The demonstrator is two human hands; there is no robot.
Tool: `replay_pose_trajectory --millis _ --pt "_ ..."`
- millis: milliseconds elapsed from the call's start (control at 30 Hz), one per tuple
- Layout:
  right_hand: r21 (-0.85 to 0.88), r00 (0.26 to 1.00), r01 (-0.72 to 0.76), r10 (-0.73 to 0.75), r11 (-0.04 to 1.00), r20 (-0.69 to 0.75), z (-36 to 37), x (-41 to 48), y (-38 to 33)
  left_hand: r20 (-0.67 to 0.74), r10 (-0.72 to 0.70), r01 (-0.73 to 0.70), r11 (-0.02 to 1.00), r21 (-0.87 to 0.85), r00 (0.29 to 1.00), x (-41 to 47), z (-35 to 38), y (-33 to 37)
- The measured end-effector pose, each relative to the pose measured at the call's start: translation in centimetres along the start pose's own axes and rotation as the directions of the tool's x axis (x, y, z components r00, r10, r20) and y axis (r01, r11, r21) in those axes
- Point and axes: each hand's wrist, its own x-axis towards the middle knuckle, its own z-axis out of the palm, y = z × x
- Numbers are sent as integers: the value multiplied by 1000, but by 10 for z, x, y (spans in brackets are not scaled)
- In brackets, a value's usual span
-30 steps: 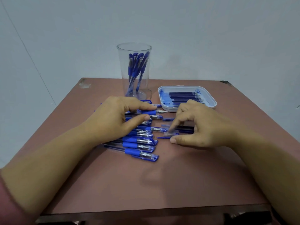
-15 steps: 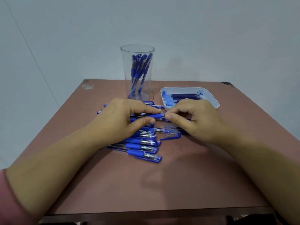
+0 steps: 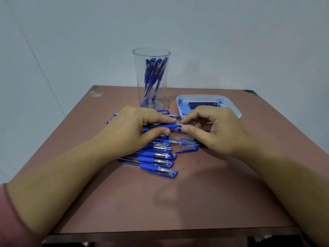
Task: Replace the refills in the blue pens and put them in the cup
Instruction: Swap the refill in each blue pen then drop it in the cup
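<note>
Left hand (image 3: 135,129) grips a pen (image 3: 167,126) by its blue sleeve at mid-frame, while my right hand (image 3: 219,129) pinches its metal tip (image 3: 179,124). If my pinch slips, it could drop and vanish among the loose pens (image 3: 156,159) below; the cup (image 3: 151,77) stands upper centre

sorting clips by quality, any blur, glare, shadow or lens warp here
Head view: soft even light, no harsh glare on the cup; a faint shadow of the left hand and right hand lies on the table; the wide lens stretches and smears the forearms at the bottom corners; the pens in the middle are fairly sharp.
</note>
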Motion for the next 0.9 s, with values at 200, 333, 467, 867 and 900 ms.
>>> replay_pose_trajectory --millis 200,333,467,867,900 --pt "48 996 -82 81 996 25 0 -1 -2 -2 -5 5 1000 -1 1000 0 0 1" --pt "6 997 -75 74 997 33 1 0 0 3 2 -2 1000 10 1000 0 0 1" --pt "63 992 -123 120 990 38 1 -1 -4 0 -1 1 1000 14 1000 0 0 1" --pt "14 988 -145 144 989 57 -1 0 -5 -7 -7 7 1000 27 1000 1 1 1" --pt "-28 987 -142 143 990 78 0 0 -4 -6 -7 7 999 33 1000 1 1 1"
